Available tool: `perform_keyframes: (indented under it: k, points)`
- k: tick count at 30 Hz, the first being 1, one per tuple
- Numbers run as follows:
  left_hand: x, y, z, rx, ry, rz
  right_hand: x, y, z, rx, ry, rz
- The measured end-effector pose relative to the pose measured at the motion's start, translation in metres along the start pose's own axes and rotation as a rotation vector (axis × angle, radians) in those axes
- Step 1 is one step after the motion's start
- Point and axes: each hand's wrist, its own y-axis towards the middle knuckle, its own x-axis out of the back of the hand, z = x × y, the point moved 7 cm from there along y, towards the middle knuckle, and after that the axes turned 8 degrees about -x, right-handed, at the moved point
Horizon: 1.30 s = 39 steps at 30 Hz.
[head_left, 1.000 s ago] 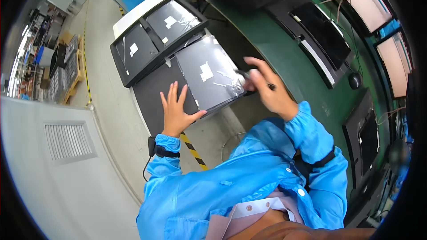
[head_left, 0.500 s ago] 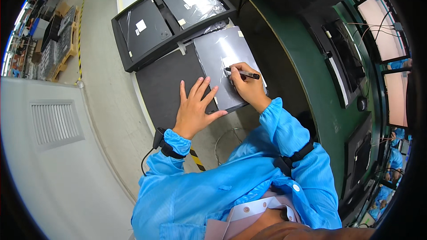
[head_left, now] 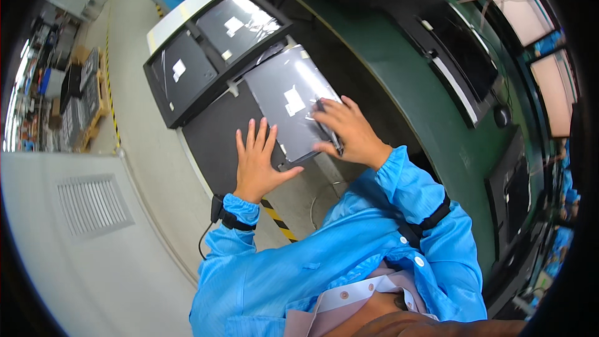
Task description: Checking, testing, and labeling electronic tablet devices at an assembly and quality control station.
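A flat grey panel [head_left: 284, 81] wrapped in shiny clear film lies on a black padded board [head_left: 215, 140]. A white label [head_left: 294, 100] sits near the panel's middle. My left hand [head_left: 257, 165] is open, fingers spread, over the black board and the panel's left near corner. Over the panel's right side, my right hand [head_left: 350, 130] keeps a dark pen [head_left: 329, 126] between its thumb and fingers. That pen lies across under the fingers, slightly blurred, and its tip cannot be made out.
Beyond the panel stands a black two-bay tray [head_left: 163, 105] holding two similar film-wrapped panels. A green bench [head_left: 387, 56] with screens and a mouse [head_left: 502, 115] runs along the right. At left are a vented white cabinet [head_left: 68, 168] and a stocked pallet [head_left: 90, 131].
My right hand has shifted from the label toward the panel's right edge, its fingers loosening and the pen turning. My left hand has slid slightly left. The whole view has tilted.
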Motion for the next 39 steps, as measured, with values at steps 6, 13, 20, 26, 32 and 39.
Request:
perform_keyframes:
  k: [6, 13, 20, 26, 32, 39]
  points:
    - [-0.004, 0.008, -0.011, -0.052, 0.054, -0.003, -0.004, -0.013, -0.036, 0.056, -0.023, 0.066]
    - [-0.012, 0.01, -0.009, -0.058, 0.067, -0.06, 0.021, -0.037, -0.015, 0.156, -0.105, -0.175]
    - [-0.004, 0.02, -0.014, 0.11, 0.138, -0.014, 0.166, -0.192, -0.005, -0.356, -0.39, -0.281]
    - [0.021, 0.069, -0.143, -0.212, -0.038, -0.042, 0.224, -0.255, -0.068, -0.65, -0.894, -0.398]
    - [0.025, 0.092, -0.359, -1.183, -0.692, 0.017, 0.269, -0.319, -0.016, -0.583, -0.328, -0.815]
    - [-0.058, 0.137, -0.415, -0.762, -1.141, 0.136, 0.38, -0.614, 0.05, -1.436, -1.175, -1.061]
